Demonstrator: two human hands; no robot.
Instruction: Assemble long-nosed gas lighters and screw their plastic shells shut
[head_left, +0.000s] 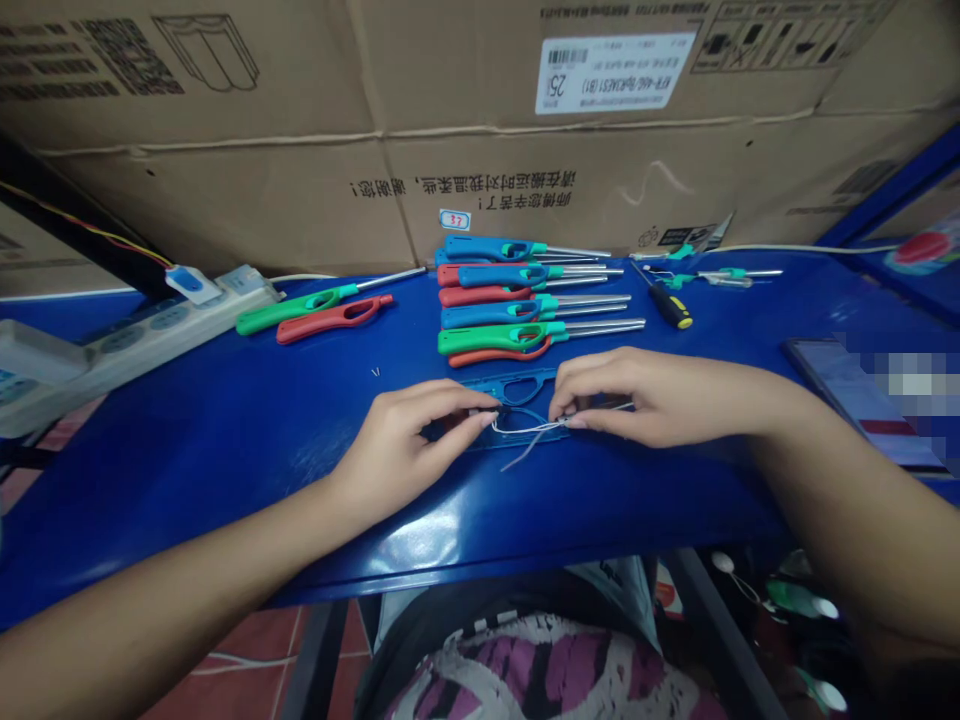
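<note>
My left hand [424,430] pinches a small dark part [489,409] between thumb and fingertips. Thin white wires [525,430] run from that part to my right hand [607,395], whose thumb and fingers are closed on them. A loose, pale strand [520,455] hangs down between the hands. Beneath the fingertips, blue lighter shell pieces [517,386] lie on the blue table [300,500]; my hands partly cover them. Just behind is a stack of lighters, with a green lighter [487,339] near the front.
At the left are a power strip [161,320], a green lighter [292,312] and a red shell [330,320]. A screwdriver [670,303] and lighter parts [731,276] lie behind my right hand. A tablet [870,400] is at the right; a cardboard box [300,200] stands behind.
</note>
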